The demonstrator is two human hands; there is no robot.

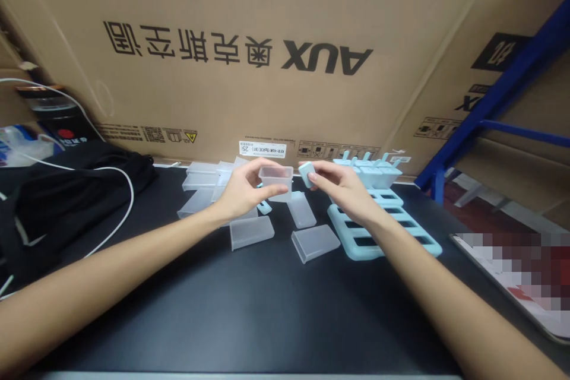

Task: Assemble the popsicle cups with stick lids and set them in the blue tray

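My left hand [240, 191] pinches a translucent popsicle mould cup [276, 176] above the table, its open mouth upward. To the right of that cup, apart from it, a small light-blue popsicle mould lid [307, 173] is gripped between the fingers of my right hand [345, 188]. Several more translucent cups lie loose below and left of my hands, among them one cup [315, 242] near the middle and another cup [252, 231] further left. A blue lid [264, 207] lies partly hidden behind my left hand.
Right of the loose cups lies a light-blue slotted rack [363, 252], with several lidded moulds [378, 175] standing at its back. A large cardboard box [267, 101] walls off the rear. Black cloth [75, 190] and a white cable [127, 208] lie left; a phone-like device [503, 291] lies right.
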